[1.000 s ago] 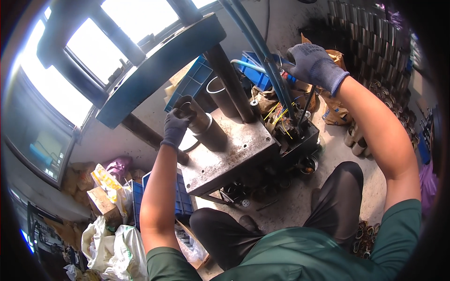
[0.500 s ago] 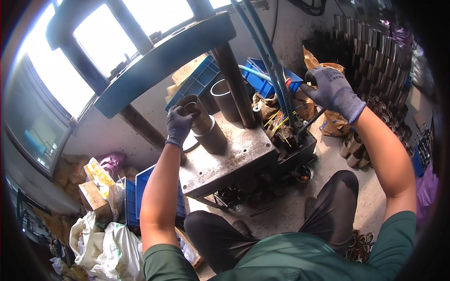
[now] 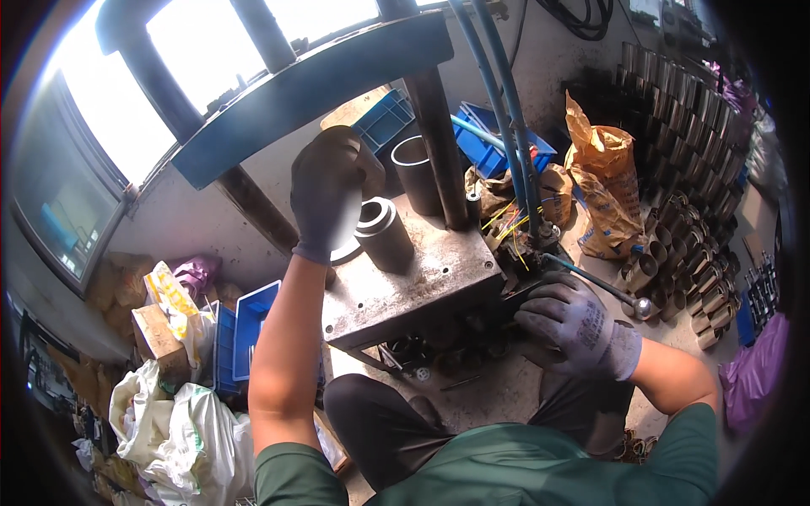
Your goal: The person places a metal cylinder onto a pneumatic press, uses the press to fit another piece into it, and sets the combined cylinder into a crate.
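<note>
My left hand (image 3: 325,190), in a dark grey glove and partly blurred, is raised over the press plate, closed around a short metal sleeve (image 3: 371,173). Just below it a thick steel cylinder with a stepped ring top (image 3: 384,236) stands upright on the metal plate (image 3: 430,287). At the plate's right side my right hand (image 3: 578,329), gloved in grey, has its fingers curled; whatever may be inside them is hidden. Above that hand, apart from its fingers, a lever with a shiny ball knob (image 3: 643,308) slopes down to the right.
A blue press crossbeam (image 3: 329,93) spans overhead on dark columns. A wider tube (image 3: 413,173) stands behind the plate. Blue hoses (image 3: 498,110) hang at the machine's right. Brown paper sacks (image 3: 612,185), stacked metal sleeves (image 3: 666,110) and white bags (image 3: 181,438) stand around.
My left hand has lifted the sleeve up off the stepped cylinder. The right hand has come down from beside the lever's raised end, and the lever now slopes downward.
</note>
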Demonstrator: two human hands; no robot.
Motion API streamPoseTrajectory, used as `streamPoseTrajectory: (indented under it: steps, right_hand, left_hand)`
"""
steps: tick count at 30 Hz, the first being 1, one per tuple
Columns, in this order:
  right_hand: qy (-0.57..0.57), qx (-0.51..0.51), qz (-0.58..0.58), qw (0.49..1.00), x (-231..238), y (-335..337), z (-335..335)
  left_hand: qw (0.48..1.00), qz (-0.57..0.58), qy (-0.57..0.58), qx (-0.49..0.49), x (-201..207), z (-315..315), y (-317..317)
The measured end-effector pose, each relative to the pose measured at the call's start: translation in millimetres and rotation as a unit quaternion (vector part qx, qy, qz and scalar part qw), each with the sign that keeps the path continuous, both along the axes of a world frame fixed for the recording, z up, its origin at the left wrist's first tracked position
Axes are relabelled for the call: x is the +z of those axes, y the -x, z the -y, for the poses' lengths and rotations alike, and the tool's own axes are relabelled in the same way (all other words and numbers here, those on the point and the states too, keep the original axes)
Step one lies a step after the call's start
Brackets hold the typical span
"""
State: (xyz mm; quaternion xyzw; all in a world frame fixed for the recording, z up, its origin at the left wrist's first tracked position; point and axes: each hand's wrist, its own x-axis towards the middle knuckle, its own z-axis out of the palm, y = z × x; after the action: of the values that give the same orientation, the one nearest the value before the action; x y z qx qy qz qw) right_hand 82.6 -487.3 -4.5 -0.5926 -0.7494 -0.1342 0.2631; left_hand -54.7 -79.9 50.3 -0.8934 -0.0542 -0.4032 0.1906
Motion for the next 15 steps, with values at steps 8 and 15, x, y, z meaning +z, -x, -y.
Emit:
streamPoseTrajectory:
  steps: [8, 15]
  right_hand:
    - [0.278, 0.114, -0.124, 0.946, -179, -24, -41]
    - [0.422, 0.066, -0.125, 0.896, -181, -31, -40]
  left_hand:
    - [0.811, 0.374, 0.444, -0.07, -133, 7, 99]
    - [0.886, 0.174, 0.377, 0.208, -194, -31, 108]
